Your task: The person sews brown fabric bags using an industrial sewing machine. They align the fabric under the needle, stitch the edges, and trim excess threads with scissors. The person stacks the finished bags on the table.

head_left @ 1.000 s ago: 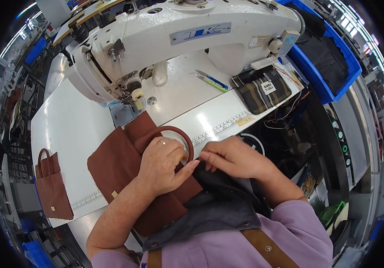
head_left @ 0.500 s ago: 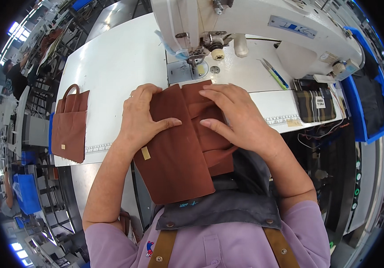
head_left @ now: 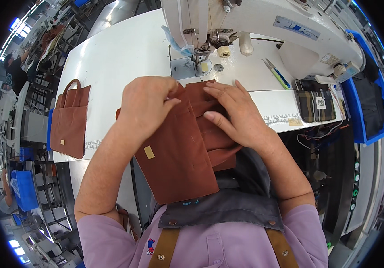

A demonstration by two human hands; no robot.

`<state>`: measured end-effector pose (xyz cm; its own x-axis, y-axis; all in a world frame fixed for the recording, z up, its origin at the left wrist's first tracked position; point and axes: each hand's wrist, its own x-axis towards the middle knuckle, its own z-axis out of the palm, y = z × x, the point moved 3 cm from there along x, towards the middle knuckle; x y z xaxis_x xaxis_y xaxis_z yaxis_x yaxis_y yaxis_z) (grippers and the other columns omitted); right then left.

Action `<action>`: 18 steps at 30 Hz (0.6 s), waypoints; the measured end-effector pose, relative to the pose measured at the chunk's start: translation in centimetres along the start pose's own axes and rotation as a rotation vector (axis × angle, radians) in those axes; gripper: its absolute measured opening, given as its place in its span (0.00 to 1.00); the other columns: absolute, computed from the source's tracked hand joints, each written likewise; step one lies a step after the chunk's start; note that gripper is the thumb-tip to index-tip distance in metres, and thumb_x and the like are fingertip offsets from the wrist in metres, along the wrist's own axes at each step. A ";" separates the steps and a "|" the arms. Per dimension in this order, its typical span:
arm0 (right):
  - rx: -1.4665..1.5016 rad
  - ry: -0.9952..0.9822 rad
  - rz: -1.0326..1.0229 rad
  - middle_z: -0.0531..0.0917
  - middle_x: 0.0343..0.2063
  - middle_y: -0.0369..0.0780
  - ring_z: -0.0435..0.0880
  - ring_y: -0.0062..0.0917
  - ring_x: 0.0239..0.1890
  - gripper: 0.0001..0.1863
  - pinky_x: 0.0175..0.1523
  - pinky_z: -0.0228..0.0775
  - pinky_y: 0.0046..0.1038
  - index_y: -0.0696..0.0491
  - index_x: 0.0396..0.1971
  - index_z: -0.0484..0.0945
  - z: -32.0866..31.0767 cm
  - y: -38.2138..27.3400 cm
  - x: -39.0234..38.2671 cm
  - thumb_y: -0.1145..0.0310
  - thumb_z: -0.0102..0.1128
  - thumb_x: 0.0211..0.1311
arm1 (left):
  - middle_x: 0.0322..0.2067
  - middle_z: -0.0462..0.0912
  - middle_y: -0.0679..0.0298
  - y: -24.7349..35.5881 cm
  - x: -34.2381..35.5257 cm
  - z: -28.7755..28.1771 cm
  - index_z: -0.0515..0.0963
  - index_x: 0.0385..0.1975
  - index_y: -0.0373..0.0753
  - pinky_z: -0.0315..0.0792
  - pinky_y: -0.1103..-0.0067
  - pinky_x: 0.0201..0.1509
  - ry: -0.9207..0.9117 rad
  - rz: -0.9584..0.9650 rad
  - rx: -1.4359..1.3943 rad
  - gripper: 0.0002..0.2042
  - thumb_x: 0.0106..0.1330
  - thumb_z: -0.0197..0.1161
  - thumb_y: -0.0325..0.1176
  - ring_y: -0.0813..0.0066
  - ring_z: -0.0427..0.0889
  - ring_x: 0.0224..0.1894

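A reddish-brown leather-like bag piece [head_left: 178, 165] slants across the table's front edge and over my apron, a small yellow tag on its lower left. Softer folded brown material [head_left: 218, 145] lies along its right side. My left hand [head_left: 147, 107] is closed at the upper edge of the flat panel, thumb and fingers pinching it near the top. On the folded part rests my right hand [head_left: 241, 114], fingers stretched out and thumb apart. The sewing machine's needle area [head_left: 196, 64] is just beyond both hands.
A similar brown bag piece with a handle [head_left: 69, 120] lies at the table's left edge. Scissors-like snips or a slim tool [head_left: 276, 73] and a striped pouch [head_left: 313, 102] are on the right. Past them hangs a blue bin [head_left: 370, 102] with dark material.
My left hand has lifted from lying spread on the panel and moved up and inward, its fingers now pinched at the upper edge. My right hand stays almost where it was.
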<state>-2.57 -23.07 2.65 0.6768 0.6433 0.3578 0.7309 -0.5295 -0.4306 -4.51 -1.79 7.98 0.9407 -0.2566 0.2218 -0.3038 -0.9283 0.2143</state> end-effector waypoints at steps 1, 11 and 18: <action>0.024 0.021 0.011 0.75 0.60 0.47 0.70 0.42 0.65 0.27 0.72 0.52 0.52 0.55 0.61 0.71 -0.3 0.1 0.1 0.54 0.57 0.68 | 0.21 0.79 0.62 0.8 -0.3 0.1 0.77 0.31 0.40 0.71 0.68 0.30 0.080 0.053 0.062 0.12 0.54 0.74 0.35 0.59 0.79 0.25; -0.004 -0.214 0.021 0.80 0.48 0.46 0.80 0.41 0.47 0.23 0.51 0.73 0.38 0.56 0.46 0.76 -0.3 2.7 3.9 0.55 0.68 0.58 | 0.24 0.83 0.61 1.5 -1.3 1.5 0.80 0.34 0.34 0.74 0.74 0.35 -0.123 -0.039 -0.237 0.12 0.66 0.64 0.39 0.68 0.82 0.27; -0.049 -0.221 0.077 0.85 0.31 0.43 0.84 0.41 0.36 0.16 0.44 0.75 0.39 0.52 0.35 0.78 0.3 1.9 4.5 0.58 0.71 0.54 | 0.44 0.81 0.65 -3.9 1.1 1.7 0.77 0.50 0.35 0.72 0.80 0.39 -0.592 -0.125 -0.766 0.16 0.62 0.61 0.26 0.82 0.74 0.31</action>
<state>1.82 -20.98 3.23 0.6990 0.7026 0.1330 0.6850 -0.6045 -0.4067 -2.03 1.04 5.74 0.8330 -0.4561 -0.3131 -0.0160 -0.5855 0.8105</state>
